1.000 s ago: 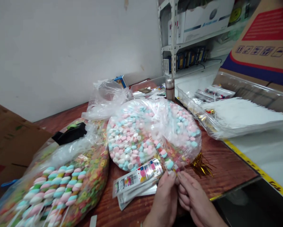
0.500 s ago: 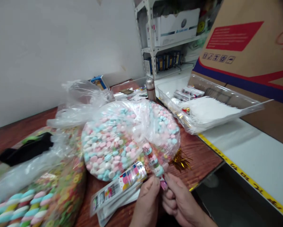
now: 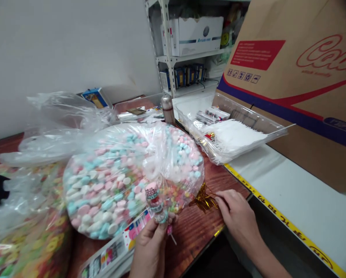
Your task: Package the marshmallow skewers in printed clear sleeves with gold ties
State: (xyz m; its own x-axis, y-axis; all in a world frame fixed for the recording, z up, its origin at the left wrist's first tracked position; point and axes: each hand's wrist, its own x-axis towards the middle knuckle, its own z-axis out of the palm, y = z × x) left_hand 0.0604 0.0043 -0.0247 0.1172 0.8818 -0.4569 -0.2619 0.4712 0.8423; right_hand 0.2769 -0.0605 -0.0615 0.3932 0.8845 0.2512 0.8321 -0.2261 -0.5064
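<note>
Over the wooden tabletop, the left hand is gripping a wrapped candy stick upright, while the right hand, loosely open, is reaching toward gold foil ties.

The small candy stick has pink, white and teal bands. In the big plastic bag, the sweets are pink, white and light blue, all mixed. To the right, the gold tinsel shines, and the brown cardboard box has red and dark blue stripes.
</note>
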